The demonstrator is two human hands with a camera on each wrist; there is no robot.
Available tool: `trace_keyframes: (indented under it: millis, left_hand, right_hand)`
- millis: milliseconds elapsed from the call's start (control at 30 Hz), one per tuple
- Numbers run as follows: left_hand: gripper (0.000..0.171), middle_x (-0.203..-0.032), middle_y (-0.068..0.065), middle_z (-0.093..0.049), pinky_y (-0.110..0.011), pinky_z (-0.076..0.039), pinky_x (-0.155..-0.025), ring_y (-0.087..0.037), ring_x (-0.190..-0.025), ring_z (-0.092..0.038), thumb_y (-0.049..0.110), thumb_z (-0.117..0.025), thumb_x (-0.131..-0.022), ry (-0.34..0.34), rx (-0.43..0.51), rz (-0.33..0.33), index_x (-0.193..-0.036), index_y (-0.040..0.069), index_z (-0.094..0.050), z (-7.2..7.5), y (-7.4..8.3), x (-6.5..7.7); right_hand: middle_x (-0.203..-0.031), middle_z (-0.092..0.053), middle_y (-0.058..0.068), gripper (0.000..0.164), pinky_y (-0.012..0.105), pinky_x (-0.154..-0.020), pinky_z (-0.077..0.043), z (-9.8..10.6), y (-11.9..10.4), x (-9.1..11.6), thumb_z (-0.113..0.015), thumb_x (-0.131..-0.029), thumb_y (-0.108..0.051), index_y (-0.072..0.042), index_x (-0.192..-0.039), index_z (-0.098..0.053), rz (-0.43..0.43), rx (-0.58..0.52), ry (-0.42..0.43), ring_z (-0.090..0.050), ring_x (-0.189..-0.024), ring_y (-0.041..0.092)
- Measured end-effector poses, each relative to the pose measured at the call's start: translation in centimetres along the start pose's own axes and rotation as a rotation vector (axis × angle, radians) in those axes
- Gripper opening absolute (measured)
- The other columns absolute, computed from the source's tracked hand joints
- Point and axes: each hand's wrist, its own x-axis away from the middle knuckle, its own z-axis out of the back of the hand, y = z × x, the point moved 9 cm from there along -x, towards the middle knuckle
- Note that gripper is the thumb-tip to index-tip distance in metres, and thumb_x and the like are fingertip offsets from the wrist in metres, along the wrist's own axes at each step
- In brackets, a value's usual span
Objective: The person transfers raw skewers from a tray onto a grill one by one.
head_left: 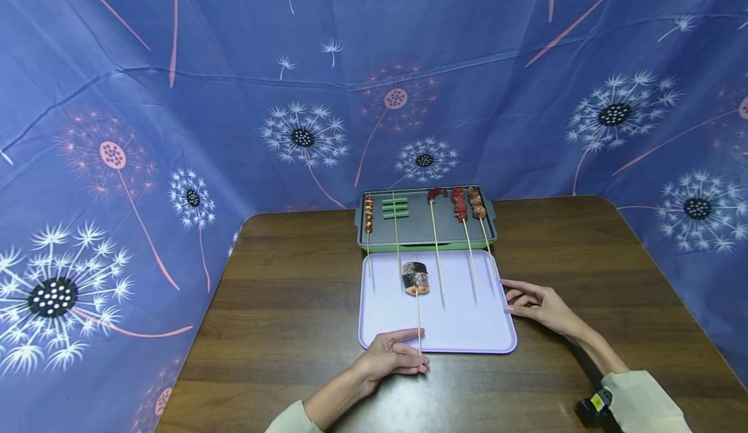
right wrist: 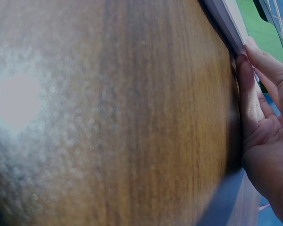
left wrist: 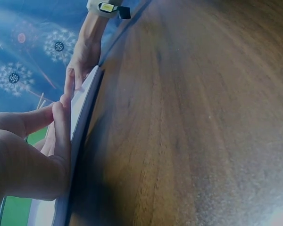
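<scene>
My left hand pinches the thin stick of a food skewer at the near edge of a lilac tray. At the skewer's top is a thick chunk with dark, shiny skin and an orange-brown underside, over the tray's left-middle part. My right hand reaches in from the right, its fingertips and thumb touching the tray's right rim. In the right wrist view those fingers lie low along the table by the tray's edge. The chunk is out of sight in the left wrist view.
Behind the tray stands a grey grill plate with a green base. Across it lie several skewers, among them green pieces, red chunks and brown meat, their sticks reaching over the tray. Beneath is a wooden table; blue cloth hangs behind.
</scene>
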Motion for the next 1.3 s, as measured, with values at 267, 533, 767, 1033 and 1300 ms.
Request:
trace_keyframes:
  millis: [267, 533, 767, 1033, 1300]
  left_hand:
    - [0.060, -0.101, -0.020, -0.078, -0.021, -0.061, -0.075, -0.014, -0.082, -0.077, -0.010, -0.067, -0.089, -0.034, -0.002, 0.001, -0.146, -0.002, -0.051, 0.2, 0.1, 0.3]
    - [0.059, -0.101, -0.020, -0.078, -0.020, -0.060, -0.072, -0.015, -0.081, -0.077, -0.006, -0.071, -0.089, -0.066, -0.030, 0.000, -0.146, 0.004, -0.054, -0.1, 0.5, 0.8]
    - [0.060, -0.100, -0.019, -0.078, -0.019, -0.060, -0.071, -0.013, -0.079, -0.077, -0.005, -0.071, -0.089, -0.088, -0.037, 0.005, -0.146, 0.003, -0.054, -0.5, 0.9, 1.3]
    - [0.060, -0.101, -0.019, -0.078, -0.022, -0.061, -0.072, -0.015, -0.080, -0.077, -0.003, -0.072, -0.089, -0.071, -0.060, -0.006, -0.146, 0.006, -0.054, -0.4, 1.2, 1.8]
    - [0.062, -0.101, -0.018, -0.078, -0.020, -0.060, -0.072, -0.012, -0.079, -0.076, -0.004, -0.071, -0.090, -0.085, -0.070, -0.011, -0.148, 0.004, -0.052, -0.5, 2.4, 2.1]
  right_hand:
    - [-0.109, -0.070, 0.015, 0.057, 0.018, -0.074, -0.056, -0.1, -0.1, -0.1, -0.072, -0.093, -0.003, 0.012, -0.143, -0.049, 0.028, -0.027, -0.006, -0.071, -0.086, 0.005]
    - [-0.107, -0.071, 0.015, 0.057, 0.017, -0.074, -0.054, 0.0, 0.0, 0.0, -0.072, -0.093, -0.003, 0.011, -0.143, -0.050, 0.015, -0.015, -0.002, -0.071, -0.085, 0.005]
    - [-0.106, -0.071, 0.012, 0.057, 0.016, -0.075, -0.051, 0.2, 0.1, 0.1, -0.073, -0.093, -0.006, 0.009, -0.143, -0.051, -0.014, 0.021, 0.007, -0.070, -0.084, 0.005]
    - [-0.106, -0.071, 0.011, 0.057, 0.016, -0.074, -0.051, 0.0, -0.1, 0.0, -0.073, -0.093, -0.005, 0.010, -0.143, -0.051, -0.007, 0.014, 0.008, -0.069, -0.084, 0.004]
    - [-0.106, -0.071, 0.011, 0.057, 0.016, -0.074, -0.051, 0.0, -0.1, 0.0, -0.073, -0.093, -0.006, 0.010, -0.143, -0.051, -0.015, 0.010, 0.012, -0.069, -0.084, 0.004]
